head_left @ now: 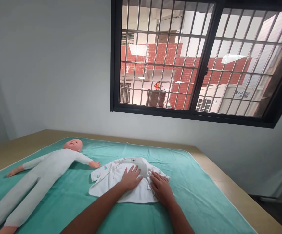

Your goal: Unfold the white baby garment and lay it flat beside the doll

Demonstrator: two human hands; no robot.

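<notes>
Pressing flat on the white garment (121,182), left hand (130,178) and right hand (160,188) lie mid-blanket (199,195).

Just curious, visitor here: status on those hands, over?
Left hand and right hand flat on garment. Garment spread on towel. Doll lies left, clear of it.

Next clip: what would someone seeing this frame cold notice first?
Probably the baby doll in a white bodysuit, lying face up with arms spread on the left of the teal towel. Beside it, the left hand and right hand press flat on a small white baby garment at the towel's middle. Above, a large barred window shows a red brick building.
</notes>
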